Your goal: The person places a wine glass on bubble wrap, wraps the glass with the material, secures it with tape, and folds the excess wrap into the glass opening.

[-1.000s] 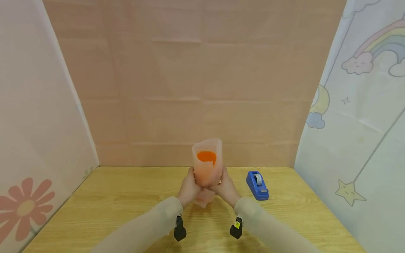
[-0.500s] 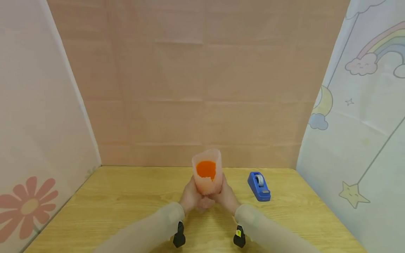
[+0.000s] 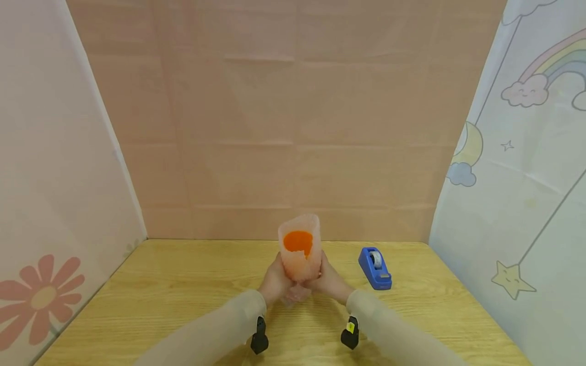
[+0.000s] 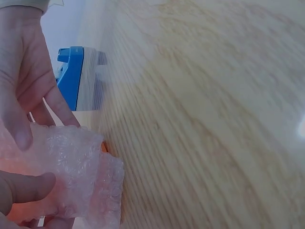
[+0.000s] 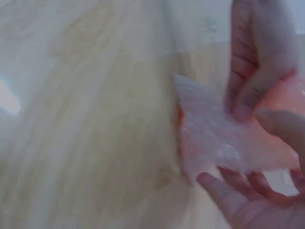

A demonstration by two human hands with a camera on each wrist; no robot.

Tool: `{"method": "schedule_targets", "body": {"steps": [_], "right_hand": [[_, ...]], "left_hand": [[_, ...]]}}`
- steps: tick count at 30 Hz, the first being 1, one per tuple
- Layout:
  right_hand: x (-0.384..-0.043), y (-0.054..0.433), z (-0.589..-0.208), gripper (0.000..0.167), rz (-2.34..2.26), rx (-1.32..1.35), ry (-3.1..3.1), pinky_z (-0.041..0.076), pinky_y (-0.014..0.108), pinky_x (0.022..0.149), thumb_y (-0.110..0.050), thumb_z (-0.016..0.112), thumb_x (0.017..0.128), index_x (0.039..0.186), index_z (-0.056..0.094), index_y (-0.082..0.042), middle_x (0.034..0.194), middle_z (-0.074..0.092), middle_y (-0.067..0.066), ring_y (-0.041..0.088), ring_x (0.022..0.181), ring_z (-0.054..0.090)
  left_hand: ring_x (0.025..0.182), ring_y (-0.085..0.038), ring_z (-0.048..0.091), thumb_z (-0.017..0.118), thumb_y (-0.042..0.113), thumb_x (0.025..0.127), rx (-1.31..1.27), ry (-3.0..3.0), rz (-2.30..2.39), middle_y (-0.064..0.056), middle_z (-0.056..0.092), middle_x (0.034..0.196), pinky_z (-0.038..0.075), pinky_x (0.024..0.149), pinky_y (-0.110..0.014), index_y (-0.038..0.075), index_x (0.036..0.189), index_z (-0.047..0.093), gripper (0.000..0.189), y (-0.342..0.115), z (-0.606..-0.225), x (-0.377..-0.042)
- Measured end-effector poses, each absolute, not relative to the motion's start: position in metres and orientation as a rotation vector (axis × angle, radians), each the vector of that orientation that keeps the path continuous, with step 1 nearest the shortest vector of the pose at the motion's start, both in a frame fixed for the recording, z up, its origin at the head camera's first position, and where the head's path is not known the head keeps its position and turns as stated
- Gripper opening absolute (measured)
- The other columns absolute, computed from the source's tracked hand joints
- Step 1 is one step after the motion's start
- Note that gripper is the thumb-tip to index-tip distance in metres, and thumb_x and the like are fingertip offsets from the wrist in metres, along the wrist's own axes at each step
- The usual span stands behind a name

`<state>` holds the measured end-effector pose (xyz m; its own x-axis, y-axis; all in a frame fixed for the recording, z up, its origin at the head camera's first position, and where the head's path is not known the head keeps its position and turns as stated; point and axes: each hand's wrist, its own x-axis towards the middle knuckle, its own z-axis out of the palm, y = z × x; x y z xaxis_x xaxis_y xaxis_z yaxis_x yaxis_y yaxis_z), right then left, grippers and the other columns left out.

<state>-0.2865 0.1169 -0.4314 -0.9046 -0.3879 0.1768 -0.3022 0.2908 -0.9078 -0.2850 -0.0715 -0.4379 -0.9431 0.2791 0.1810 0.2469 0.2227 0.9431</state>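
Observation:
An orange object (image 3: 297, 241) sits inside pink bubble wrap (image 3: 299, 269), its kind not clear; the wrap's open end faces up and away above the table. My left hand (image 3: 275, 280) grips the bundle from the left and my right hand (image 3: 328, 279) from the right. A loose end of wrap hangs down between the two wrists. In the left wrist view, thumbs lie on top of the crinkled bubble wrap (image 4: 71, 162), with fingers beneath it. The right wrist view is blurred, but shows fingers under the bubble wrap (image 5: 214, 133) there. Most of the orange object is hidden.
A blue tape dispenser (image 3: 375, 269) with a roll of clear tape stands on the wooden table (image 3: 183, 284), right of the hands. A pinkish-tan backdrop (image 3: 293, 127) rises behind the table, with patterned panels at both sides.
Both hands have lowered the wrapped bundle a little and tilted it, so more of the orange shows. Over the last half second they have barely moved.

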Motion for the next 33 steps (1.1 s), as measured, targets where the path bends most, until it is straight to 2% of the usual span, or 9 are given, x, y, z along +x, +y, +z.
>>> {"method": "schedule_targets", "body": {"steps": [6,11,14,16,18,21,26,29,33], "right_hand": [[-0.289,0.141,-0.390,0.091,-1.307,-0.607,2.296,0.046,0.048,0.100,-0.015,0.075,0.082,0.147,0.012,-0.009,0.141,0.039,0.018,0.037,0.127,0.044],[-0.290,0.156,-0.333,0.098,-1.146,-0.545,2.341,0.039,0.057,0.104,-0.024,0.078,0.081,0.151,0.010,-0.017,0.143,0.038,0.022,0.049,0.135,0.032],[-0.289,0.156,-0.307,0.095,-1.197,-0.643,2.424,0.039,0.059,0.103,-0.023,0.078,0.082,0.153,0.014,-0.020,0.147,0.034,0.021,0.049,0.137,0.030],[-0.286,0.153,-0.297,0.092,-1.211,-0.716,2.484,0.040,0.058,0.103,-0.024,0.079,0.081,0.151,0.021,-0.016,0.148,0.035,0.019,0.046,0.136,0.034],[-0.283,0.147,-0.291,0.086,-1.188,-0.773,2.542,0.041,0.055,0.103,-0.026,0.079,0.080,0.149,0.029,-0.013,0.148,0.037,0.015,0.040,0.134,0.038],[-0.279,0.138,-0.288,0.071,-1.080,-0.870,2.647,0.044,0.049,0.103,-0.029,0.076,0.084,0.142,0.042,-0.007,0.136,0.046,0.012,0.035,0.127,0.046],[-0.281,0.127,-0.291,0.036,-0.839,-1.021,2.812,0.052,0.033,0.085,-0.023,0.067,0.091,0.122,0.063,-0.006,0.104,0.054,0.005,0.021,0.099,0.058],[-0.285,0.121,-0.295,0.025,-0.706,-1.120,2.893,0.049,0.026,0.073,-0.018,0.066,0.091,0.113,0.069,-0.008,0.093,0.056,0.000,0.012,0.083,0.056],[-0.288,0.114,-0.298,0.013,-0.692,-1.200,2.900,0.051,0.021,0.071,-0.017,0.069,0.089,0.100,0.068,-0.012,0.088,0.063,-0.006,0.006,0.079,0.058]], "left_hand": [[0.108,-0.026,0.056,0.067,-0.010,0.071,0.571,2.600,1.794,-0.012,0.059,0.126,0.045,0.099,-0.047,0.007,0.134,0.038,0.072,-0.072,-0.440,-0.287],[0.114,-0.026,0.055,0.070,-0.005,0.075,0.552,2.574,1.784,-0.007,0.058,0.128,0.043,0.103,-0.050,0.011,0.134,0.038,0.069,-0.072,-0.439,-0.288],[0.115,-0.025,0.055,0.072,-0.002,0.076,0.549,2.568,1.783,-0.007,0.058,0.128,0.043,0.103,-0.050,0.012,0.134,0.038,0.069,-0.071,-0.437,-0.288],[0.116,-0.026,0.055,0.072,-0.003,0.076,0.548,2.570,1.781,-0.008,0.058,0.128,0.043,0.104,-0.050,0.010,0.134,0.038,0.069,-0.071,-0.435,-0.287],[0.116,-0.027,0.056,0.073,-0.004,0.074,0.551,2.581,1.771,-0.010,0.058,0.128,0.043,0.103,-0.051,0.009,0.134,0.038,0.071,-0.071,-0.434,-0.286],[0.115,-0.030,0.056,0.073,-0.007,0.072,0.560,2.609,1.761,-0.013,0.058,0.127,0.043,0.102,-0.052,0.007,0.133,0.038,0.072,-0.071,-0.434,-0.286],[0.115,-0.033,0.057,0.069,-0.012,0.066,0.581,2.647,1.754,-0.017,0.059,0.125,0.044,0.101,-0.052,0.003,0.133,0.038,0.075,-0.070,-0.435,-0.287],[0.116,-0.032,0.056,0.065,-0.014,0.065,0.580,2.622,1.769,-0.016,0.058,0.128,0.043,0.103,-0.053,0.004,0.135,0.036,0.078,-0.070,-0.436,-0.288],[0.118,-0.031,0.054,0.062,-0.015,0.064,0.590,2.583,1.792,-0.014,0.056,0.131,0.042,0.104,-0.052,0.006,0.139,0.034,0.083,-0.069,-0.437,-0.289]]}}
